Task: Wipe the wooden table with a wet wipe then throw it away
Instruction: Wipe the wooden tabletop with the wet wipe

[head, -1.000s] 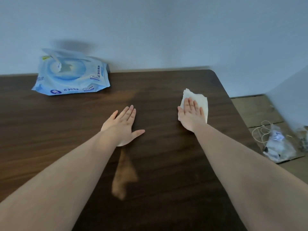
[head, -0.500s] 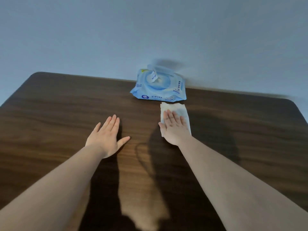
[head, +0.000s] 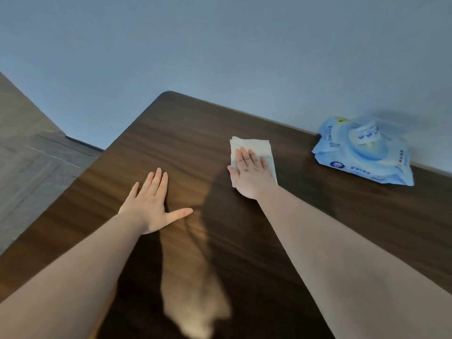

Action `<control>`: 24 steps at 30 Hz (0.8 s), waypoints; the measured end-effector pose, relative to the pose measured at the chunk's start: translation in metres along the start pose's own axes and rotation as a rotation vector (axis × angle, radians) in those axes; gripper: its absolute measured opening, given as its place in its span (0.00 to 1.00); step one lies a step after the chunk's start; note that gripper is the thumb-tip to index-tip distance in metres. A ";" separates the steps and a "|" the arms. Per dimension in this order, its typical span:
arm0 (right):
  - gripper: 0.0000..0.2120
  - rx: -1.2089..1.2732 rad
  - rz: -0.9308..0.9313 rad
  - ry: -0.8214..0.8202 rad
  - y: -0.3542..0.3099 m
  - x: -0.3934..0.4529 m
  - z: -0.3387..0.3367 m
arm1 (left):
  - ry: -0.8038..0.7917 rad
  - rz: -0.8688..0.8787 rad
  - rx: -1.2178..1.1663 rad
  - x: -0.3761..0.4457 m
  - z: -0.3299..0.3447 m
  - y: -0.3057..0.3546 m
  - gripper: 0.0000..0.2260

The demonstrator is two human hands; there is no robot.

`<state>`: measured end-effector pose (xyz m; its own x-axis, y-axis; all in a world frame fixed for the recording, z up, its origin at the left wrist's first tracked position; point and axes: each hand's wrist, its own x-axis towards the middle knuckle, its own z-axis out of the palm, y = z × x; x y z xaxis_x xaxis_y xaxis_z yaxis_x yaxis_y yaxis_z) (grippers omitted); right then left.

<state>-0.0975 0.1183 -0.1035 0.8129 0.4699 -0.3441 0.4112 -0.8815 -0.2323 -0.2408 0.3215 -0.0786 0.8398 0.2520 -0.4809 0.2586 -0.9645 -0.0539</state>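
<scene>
A white wet wipe point(head: 254, 145) lies flat on the dark wooden table point(head: 186, 133). My right hand point(head: 249, 172) presses down on the wipe with its fingers stretched out, covering the wipe's near half. My left hand point(head: 151, 204) rests flat on the bare wood to the left, fingers together, thumb spread, holding nothing. Both forearms reach in from the bottom of the view.
A blue pack of wet wipes point(head: 364, 152) with its flap up lies at the table's back edge, right of the wipe, against the pale wall. The table's rounded far left corner point(head: 168, 94) is in view. Grey floor point(head: 31, 152) lies beyond the left edge.
My right hand has slid the wipe leftward across the table, from near the right corner, past the pack, toward the left part. My left hand has shifted left as well, and my view has turned left.
</scene>
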 end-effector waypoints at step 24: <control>0.28 -0.083 -0.243 -0.006 -0.115 0.063 0.009 | 0.025 0.112 -0.029 0.011 0.008 -0.012 0.50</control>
<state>-0.0973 0.2500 -0.1066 0.6836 0.6686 -0.2927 0.6269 -0.7433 -0.2335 -0.2387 0.3351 -0.0898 0.8757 0.1447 -0.4607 0.1754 -0.9842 0.0242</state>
